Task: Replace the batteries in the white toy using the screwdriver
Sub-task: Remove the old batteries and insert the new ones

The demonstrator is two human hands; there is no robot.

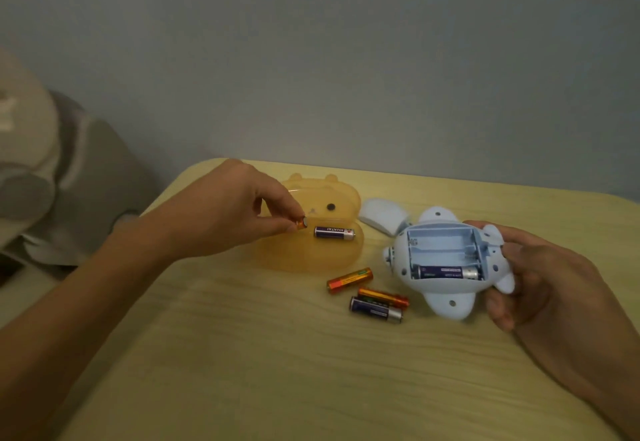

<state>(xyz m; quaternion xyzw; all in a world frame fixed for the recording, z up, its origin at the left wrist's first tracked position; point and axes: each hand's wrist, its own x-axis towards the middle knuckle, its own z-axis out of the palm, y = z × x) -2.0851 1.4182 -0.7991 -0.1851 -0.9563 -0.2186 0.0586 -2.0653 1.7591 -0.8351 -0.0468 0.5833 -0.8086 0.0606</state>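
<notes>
The white toy (446,293) lies belly-up with its battery compartment (441,245) uncovered; one dark blue battery (448,272) sits in the nearest slot and the other slots are bare. My right hand (540,278) grips the toy's right side. My left hand (225,212) pinches an orange battery (302,223) over the open orange bear-shaped case (311,253), where a dark blue battery (334,233) lies. On the table between case and toy lie an orange battery (349,279), a second orange one (382,297) and a dark blue one (375,314). No screwdriver is visible.
The toy's removed white cover (382,215) rests behind it near the case's lid (322,195). All of this sits on a light wooden table (277,371) against a grey wall. A grey and beige cushion (52,181) lies off the table's left edge.
</notes>
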